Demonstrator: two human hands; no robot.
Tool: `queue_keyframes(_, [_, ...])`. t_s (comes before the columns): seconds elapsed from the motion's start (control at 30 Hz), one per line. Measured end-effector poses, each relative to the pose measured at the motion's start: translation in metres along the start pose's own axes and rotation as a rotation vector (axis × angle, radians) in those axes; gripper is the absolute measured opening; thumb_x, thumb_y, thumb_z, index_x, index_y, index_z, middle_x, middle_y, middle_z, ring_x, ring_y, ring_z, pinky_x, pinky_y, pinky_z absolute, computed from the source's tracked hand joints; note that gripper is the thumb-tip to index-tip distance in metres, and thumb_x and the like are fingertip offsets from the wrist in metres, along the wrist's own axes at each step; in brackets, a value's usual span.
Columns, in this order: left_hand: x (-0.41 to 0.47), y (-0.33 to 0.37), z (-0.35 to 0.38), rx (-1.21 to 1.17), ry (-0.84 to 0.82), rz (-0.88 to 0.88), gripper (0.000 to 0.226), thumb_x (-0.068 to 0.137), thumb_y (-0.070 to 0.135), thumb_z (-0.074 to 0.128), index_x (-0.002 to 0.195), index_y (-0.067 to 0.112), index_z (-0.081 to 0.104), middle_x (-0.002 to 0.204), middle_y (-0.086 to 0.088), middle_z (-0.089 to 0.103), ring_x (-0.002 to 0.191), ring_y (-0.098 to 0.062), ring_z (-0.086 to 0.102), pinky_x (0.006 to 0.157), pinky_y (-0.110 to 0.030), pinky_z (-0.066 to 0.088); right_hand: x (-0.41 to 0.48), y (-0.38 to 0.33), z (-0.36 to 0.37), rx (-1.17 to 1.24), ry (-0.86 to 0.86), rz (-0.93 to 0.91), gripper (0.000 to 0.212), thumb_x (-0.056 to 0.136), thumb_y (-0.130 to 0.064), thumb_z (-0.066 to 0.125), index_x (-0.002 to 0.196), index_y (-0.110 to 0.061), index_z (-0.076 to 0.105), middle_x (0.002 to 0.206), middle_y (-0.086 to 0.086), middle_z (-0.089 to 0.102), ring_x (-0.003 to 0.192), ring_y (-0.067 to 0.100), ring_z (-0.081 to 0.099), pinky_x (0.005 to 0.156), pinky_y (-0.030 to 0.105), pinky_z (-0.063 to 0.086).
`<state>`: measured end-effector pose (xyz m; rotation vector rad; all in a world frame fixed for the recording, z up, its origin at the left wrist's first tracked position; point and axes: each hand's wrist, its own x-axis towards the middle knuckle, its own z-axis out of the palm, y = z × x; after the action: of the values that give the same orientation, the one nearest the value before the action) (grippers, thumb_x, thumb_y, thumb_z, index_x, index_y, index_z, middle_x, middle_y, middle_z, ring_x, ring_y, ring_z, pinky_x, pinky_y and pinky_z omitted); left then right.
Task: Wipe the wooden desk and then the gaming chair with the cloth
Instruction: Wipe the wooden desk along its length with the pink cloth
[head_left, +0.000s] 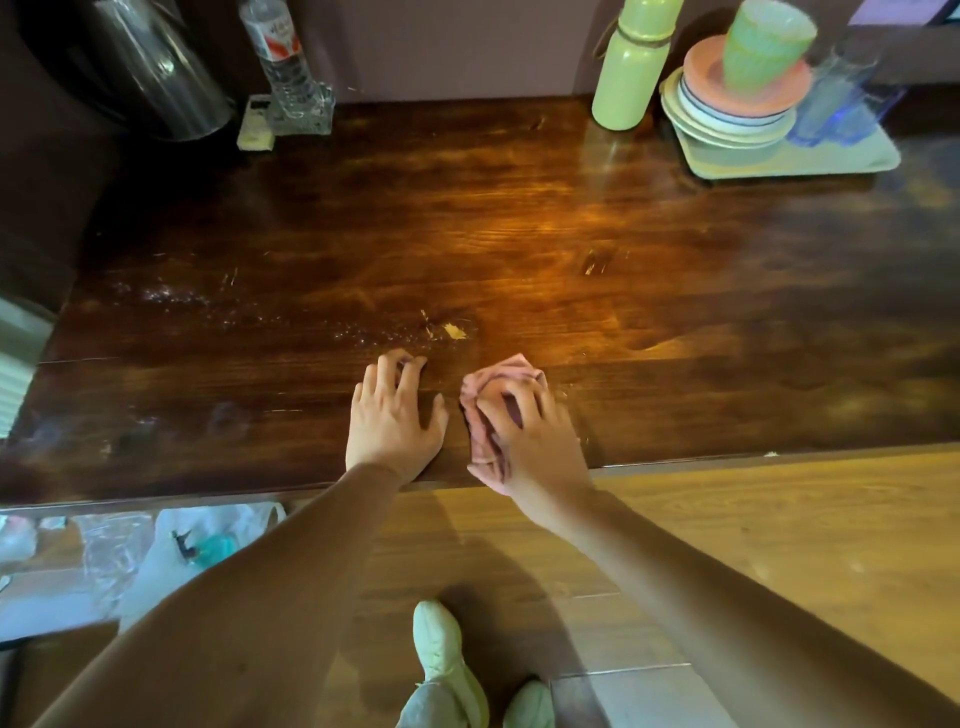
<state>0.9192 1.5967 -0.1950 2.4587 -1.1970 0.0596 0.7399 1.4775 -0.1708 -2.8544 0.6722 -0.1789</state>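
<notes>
- Right hand (530, 441): fingers bent and spread over a bunched pink cloth (511, 371), gripping it and pressing it down on the counter (519, 234), close to the near edge.
- Left hand (395, 421): holds nothing; palm down on the counter just beside the cloth, fingers apart, their tips bent and touching the wood.
- Cloth: crumpled and striped pink, lying near the middle of the near edge; its far end shows beyond the right fingertips.
- Counter: dark glossy wood; a pale chip (457, 331) lies just beyond the left fingertips, with white specks (171, 296) scattered to the left.
- Far left corner: steel jug (156, 67), clear water bottle (280, 57) standing in a glass dish (306, 111).
- Far right corner: upright green flask (628, 67); beside it a pale tray (831, 156) carrying a stack of plates (727, 119) topped by a green cup (763, 47), with a blue glass (841, 98) alongside.
- Floor (779, 519): wood-patterned; plastic bags (156, 551) lie at the left below the counter edge; the person's pale shoes (441, 654) stand at the bottom centre.
</notes>
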Motion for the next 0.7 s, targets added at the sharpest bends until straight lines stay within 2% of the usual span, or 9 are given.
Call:
queue_keyframes(0.13, [0.000,-0.001,0.000,-0.008,0.001,-0.013,0.051,0.094,0.047,0.053,0.136,0.017,0.054,0.136,-0.002,0.047,0.119,-0.024,0.049,0.100,-0.043,0.048,-0.013,-0.018,0.011,0.005,0.023,0.060,0.091,0.077,-0.054,0.083,0.153,-0.023,0.043,0.154,0.005,0.041,0.146,0.027,0.035,0.122,0.038,0.035])
queue_keyframes(0.27, [0.000,-0.003,0.002,0.012,-0.003,-0.006,0.053,0.094,0.048,0.052,0.137,0.018,0.053,0.137,-0.002,0.046,0.120,-0.024,0.049,0.101,-0.043,0.048,0.039,-0.015,-0.002,0.003,0.122,0.055,0.092,0.077,-0.056,0.080,0.153,-0.016,0.046,0.145,0.009,0.048,0.139,0.028,0.039,0.117,0.042,0.040])
queue_keyframes(0.33, [-0.001,-0.003,0.003,0.030,-0.011,0.000,0.053,0.095,0.049,0.051,0.138,0.019,0.052,0.138,-0.002,0.045,0.122,-0.024,0.048,0.102,-0.042,0.047,0.067,-0.011,-0.010,-0.027,0.036,0.045,0.092,0.085,-0.057,0.076,0.156,-0.010,0.041,0.146,0.014,0.049,0.140,0.031,0.041,0.123,0.042,0.033])
queue_keyframes(0.4, [0.000,-0.001,0.000,0.034,-0.016,-0.005,0.054,0.095,0.050,0.050,0.140,0.019,0.052,0.139,-0.002,0.045,0.123,-0.024,0.048,0.103,-0.042,0.047,0.075,-0.010,-0.009,-0.039,-0.005,0.065,0.089,0.090,-0.059,0.070,0.156,-0.008,0.039,0.149,0.016,0.047,0.142,0.032,0.040,0.123,0.041,0.032])
queue_keyframes(0.53, [-0.001,0.003,-0.005,0.030,-0.020,-0.019,0.053,0.095,0.048,0.053,0.139,0.017,0.055,0.138,-0.004,0.046,0.121,-0.026,0.049,0.102,-0.044,0.048,0.037,-0.004,-0.006,0.063,0.015,0.014,0.067,0.100,-0.053,0.050,0.157,-0.018,0.041,0.161,0.002,0.036,0.152,0.021,0.028,0.111,0.029,0.047])
queue_keyframes(0.6, [-0.001,0.003,-0.007,0.021,-0.021,-0.023,0.052,0.094,0.045,0.057,0.138,0.016,0.056,0.137,-0.004,0.047,0.121,-0.027,0.050,0.101,-0.044,0.048,0.014,-0.004,-0.002,0.096,0.007,-0.006,0.063,0.098,-0.037,0.057,0.156,-0.018,0.044,0.161,0.002,0.038,0.152,0.022,0.031,0.111,0.031,0.049])
queue_keyframes(0.7, [-0.001,0.003,-0.006,0.000,-0.025,-0.026,0.051,0.094,0.043,0.061,0.137,0.016,0.056,0.136,-0.004,0.047,0.120,-0.025,0.050,0.101,-0.044,0.048,-0.015,-0.005,0.008,0.092,-0.071,-0.044,0.070,0.099,-0.039,0.048,0.164,-0.020,0.031,0.168,0.000,0.029,0.158,0.021,0.021,0.124,0.035,0.036])
